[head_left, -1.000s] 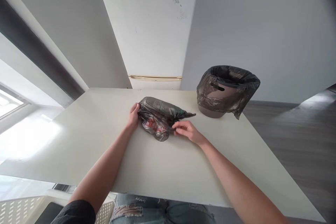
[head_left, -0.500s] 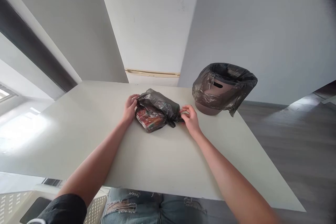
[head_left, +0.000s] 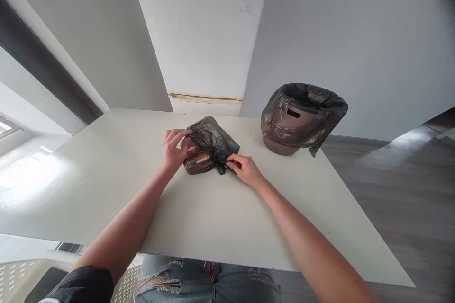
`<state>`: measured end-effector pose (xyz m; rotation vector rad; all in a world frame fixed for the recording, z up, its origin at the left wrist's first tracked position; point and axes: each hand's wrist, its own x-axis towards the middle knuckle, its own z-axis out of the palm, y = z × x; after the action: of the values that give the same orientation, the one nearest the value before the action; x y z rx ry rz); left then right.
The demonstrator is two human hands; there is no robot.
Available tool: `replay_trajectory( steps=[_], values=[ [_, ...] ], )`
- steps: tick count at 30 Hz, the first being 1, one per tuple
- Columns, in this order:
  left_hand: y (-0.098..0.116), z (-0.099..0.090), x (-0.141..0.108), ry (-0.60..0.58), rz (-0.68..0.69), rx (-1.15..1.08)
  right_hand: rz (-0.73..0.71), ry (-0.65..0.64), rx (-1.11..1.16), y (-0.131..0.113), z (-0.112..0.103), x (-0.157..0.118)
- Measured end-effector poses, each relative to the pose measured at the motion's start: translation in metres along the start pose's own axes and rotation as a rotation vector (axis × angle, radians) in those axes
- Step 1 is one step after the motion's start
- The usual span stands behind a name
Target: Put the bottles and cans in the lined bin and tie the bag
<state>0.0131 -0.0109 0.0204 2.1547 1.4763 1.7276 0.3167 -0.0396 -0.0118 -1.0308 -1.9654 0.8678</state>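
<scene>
A dark, see-through plastic bag [head_left: 213, 142] lies on the white table [head_left: 213, 218], with reddish and colourful contents showing through its left part and a gathered knot at its front. At the bag's left end, my left hand [head_left: 174, 147] grips the plastic with bent fingers. My right hand [head_left: 245, 168] pinches the plastic on the right of the knot, thumb and fingers together.
A brown bin [head_left: 284, 147] lined with a dark bag stands at the table's back right. A light perforated chair [head_left: 16, 277] holding a dark flat object [head_left: 48, 284] is at the lower left. Walls rise behind the table.
My right hand has moved left, closer to the knot. The bag has shifted slightly left and its plastic is bunched more tightly. My left hand's fingers have moved over the bag's edge.
</scene>
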Motion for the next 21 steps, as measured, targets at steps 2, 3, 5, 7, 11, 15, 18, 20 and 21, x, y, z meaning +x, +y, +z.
replay_trajectory(
  steps=[2,3,5,7,11,15,18,20,21],
  values=[
    [0.013,-0.004,-0.002,-0.042,0.129,-0.021,0.023,0.100,0.128,-0.001,-0.001,0.000],
    [0.019,-0.004,-0.003,-0.142,0.185,-0.036,0.047,0.163,0.233,-0.002,-0.003,0.000],
    [0.029,0.001,-0.007,-0.394,0.247,-0.043,0.108,0.253,0.477,-0.004,-0.006,-0.001],
    [0.033,0.009,-0.009,-0.544,0.229,-0.049,0.161,0.234,0.703,-0.005,-0.009,-0.001],
    [0.032,0.017,-0.012,-0.439,0.150,-0.128,0.182,0.210,0.862,-0.001,-0.011,0.001],
    [0.034,0.013,-0.016,-0.142,0.187,-0.034,0.180,0.418,0.919,0.003,-0.016,0.005],
    [0.036,0.012,-0.019,0.108,0.210,0.134,0.162,0.440,0.891,0.002,-0.019,0.006],
    [0.036,0.012,-0.020,0.172,0.229,0.185,0.140,0.423,0.827,0.001,-0.019,0.005],
    [0.035,0.012,-0.021,0.173,0.226,0.191,0.131,0.424,0.799,0.001,-0.019,0.005]
  ],
)
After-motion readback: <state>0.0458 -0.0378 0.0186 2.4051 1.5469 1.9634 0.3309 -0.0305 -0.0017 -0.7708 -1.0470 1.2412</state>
